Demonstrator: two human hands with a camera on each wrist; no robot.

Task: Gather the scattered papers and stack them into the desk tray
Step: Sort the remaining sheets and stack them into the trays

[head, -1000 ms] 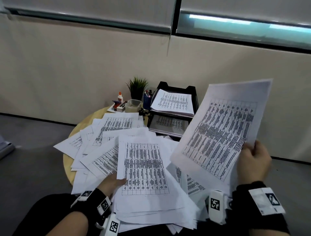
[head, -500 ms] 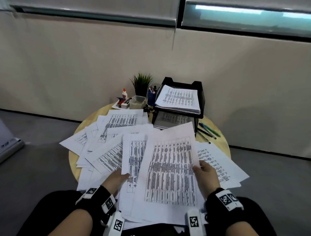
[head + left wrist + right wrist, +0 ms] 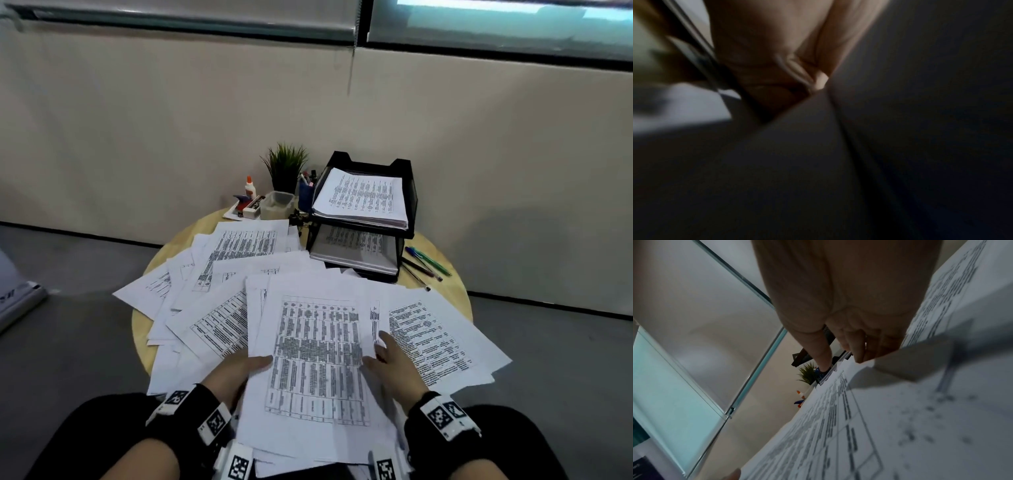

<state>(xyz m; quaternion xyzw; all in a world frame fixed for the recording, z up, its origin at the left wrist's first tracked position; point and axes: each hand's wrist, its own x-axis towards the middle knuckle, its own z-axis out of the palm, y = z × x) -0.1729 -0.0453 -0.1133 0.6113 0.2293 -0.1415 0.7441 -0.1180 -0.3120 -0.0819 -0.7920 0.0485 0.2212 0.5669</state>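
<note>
A second ago my right hand (image 3: 394,365) held one sheet (image 3: 317,356) in the air; now it lies on my pile, fingers released flat. My left hand (image 3: 236,371) grasps the pile edge. The tray (image 3: 406,192) stands behind; many papers (image 3: 239,250) remain scattered.

Both forearms come in from six o'clock, each wrist wrapped in a black band with printed markers. The left hand (image 3: 236,371) sits at about seven o'clock, thumb stretched flat toward three o'clock on top of the sheet, its fingers hidden underneath. The left wrist view is dark and blurred, only a thumb and palm (image 3: 777,53) readable. The right hand (image 3: 394,365) lies at five o'clock, palm down, fingers (image 3: 822,353) extended and slightly spread, pointing toward eleven o'clock, resting flat.
</note>
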